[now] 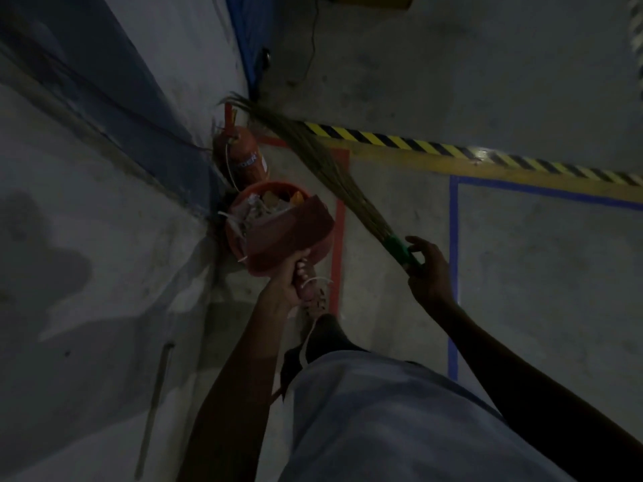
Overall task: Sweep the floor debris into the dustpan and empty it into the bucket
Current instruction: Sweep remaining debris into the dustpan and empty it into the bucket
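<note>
Nearest, the left hand [290, 278] was curled tight round the handle of the dustpan [288, 234], holding the pan tipped over the bucket [243, 203]. The right hand [426, 269] gripped the green collar of the broom [334, 168], fingers wrapped round it with the forefinger lifted loose. The broom's bristles reached up and away past the bucket toward the wall. The bucket stood in the corner, already piled with scraps, and the pan covered its nearer half, so whether debris was left in the pan could not be told. The likeliest slip here, as I judge it, was spillage. The bucket looked full near the brim, and a quick tip or a pan edge overhanging the rim could drop scraps back onto the floor [539, 273]. A knock from the pan might also shove the bucket. Just behind it an extinguisher [248, 154] leaned at the wall, close enough to crowd the pan and catch the bristles. Red tape [338, 238] ran beside the bucket. Farther off lay blue tape [453, 273] and a hazard stripe [452, 149].
</note>
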Demonstrator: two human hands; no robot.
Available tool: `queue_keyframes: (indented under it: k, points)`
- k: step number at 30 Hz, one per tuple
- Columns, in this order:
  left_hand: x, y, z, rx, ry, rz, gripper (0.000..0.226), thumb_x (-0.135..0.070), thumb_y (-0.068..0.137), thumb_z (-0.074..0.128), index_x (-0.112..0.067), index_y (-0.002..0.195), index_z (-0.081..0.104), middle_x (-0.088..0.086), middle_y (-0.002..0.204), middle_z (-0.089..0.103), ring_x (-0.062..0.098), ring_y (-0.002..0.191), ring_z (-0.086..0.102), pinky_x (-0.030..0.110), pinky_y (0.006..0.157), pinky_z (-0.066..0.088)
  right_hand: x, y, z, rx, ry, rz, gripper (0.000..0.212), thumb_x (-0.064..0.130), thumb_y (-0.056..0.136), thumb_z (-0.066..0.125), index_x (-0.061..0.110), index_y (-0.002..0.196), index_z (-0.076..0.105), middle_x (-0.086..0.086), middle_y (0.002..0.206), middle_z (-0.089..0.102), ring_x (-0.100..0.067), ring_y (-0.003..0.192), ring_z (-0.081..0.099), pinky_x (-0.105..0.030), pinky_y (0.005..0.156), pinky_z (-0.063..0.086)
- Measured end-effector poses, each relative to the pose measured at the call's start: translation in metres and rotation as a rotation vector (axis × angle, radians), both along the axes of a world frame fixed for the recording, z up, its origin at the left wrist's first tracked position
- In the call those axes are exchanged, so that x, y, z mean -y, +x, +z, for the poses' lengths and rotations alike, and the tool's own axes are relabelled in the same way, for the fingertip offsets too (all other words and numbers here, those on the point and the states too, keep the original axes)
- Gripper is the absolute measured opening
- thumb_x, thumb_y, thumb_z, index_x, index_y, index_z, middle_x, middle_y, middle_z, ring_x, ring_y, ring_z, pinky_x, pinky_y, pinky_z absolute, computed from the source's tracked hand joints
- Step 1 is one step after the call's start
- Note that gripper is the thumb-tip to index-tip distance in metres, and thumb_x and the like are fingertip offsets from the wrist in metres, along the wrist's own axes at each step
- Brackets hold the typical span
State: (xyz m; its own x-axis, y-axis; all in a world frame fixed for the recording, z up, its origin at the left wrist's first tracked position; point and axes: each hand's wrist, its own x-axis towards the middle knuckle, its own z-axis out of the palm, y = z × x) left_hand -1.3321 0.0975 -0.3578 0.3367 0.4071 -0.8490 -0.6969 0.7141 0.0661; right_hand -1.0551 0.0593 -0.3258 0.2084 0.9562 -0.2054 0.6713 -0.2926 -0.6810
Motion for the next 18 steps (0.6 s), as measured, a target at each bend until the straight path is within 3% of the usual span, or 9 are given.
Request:
queue_keyframes:
  k: [5,9,12,18]
  points:
    - [-0.062,-0.035,-0.019,0.058,-0.017,0.112,0.034,-0.010,0.101,0.045,-0.014,0.067,0.046,-0.005,0.042,0.039,0.004,0.033,0.040,0.013,0.034,0.034,-0.032,-0.021,-0.005,0.040,-0.016,0.002,0.061,-0.008,0.084,0.067,0.021,0.136,0.053,-0.004,0.126,0.056,-0.020,0.110,0.060,-0.047,0.079,0.060]
    - [-0.073,-0.060,-0.045,0.126,-0.087,0.100,0.041,-0.009,0.092,0.055,-0.018,0.056,0.038,-0.005,0.042,0.040,0.005,0.035,0.042,0.017,0.038,0.042,-0.050,-0.035,-0.007,0.068,0.002,0.003,0.063,-0.009,0.082,0.068,0.022,0.135,0.053,-0.003,0.125,0.057,-0.018,0.109,0.060,-0.045,0.078,0.060]
    - [-0.073,-0.067,-0.061,-0.012,-0.095,0.084,0.050,-0.006,0.096,0.052,-0.019,0.051,0.035,-0.005,0.041,0.038,0.005,0.035,0.040,0.017,0.042,0.043,-0.055,-0.044,-0.004,0.069,0.017,-0.005,0.063,-0.009,0.083,0.068,0.022,0.136,0.053,-0.004,0.121,0.058,-0.020,0.103,0.063,-0.041,0.078,0.059]
    - [-0.059,-0.064,-0.055,0.039,-0.114,0.023,0.061,-0.008,0.102,0.042,-0.017,0.041,0.036,-0.005,0.038,0.034,0.005,0.030,0.036,0.016,0.035,0.037,-0.060,-0.044,0.004,0.128,0.034,-0.012,0.061,-0.004,0.084,0.070,0.023,0.135,0.053,-0.003,0.121,0.060,-0.015,0.094,0.063,-0.027,0.067,0.056]
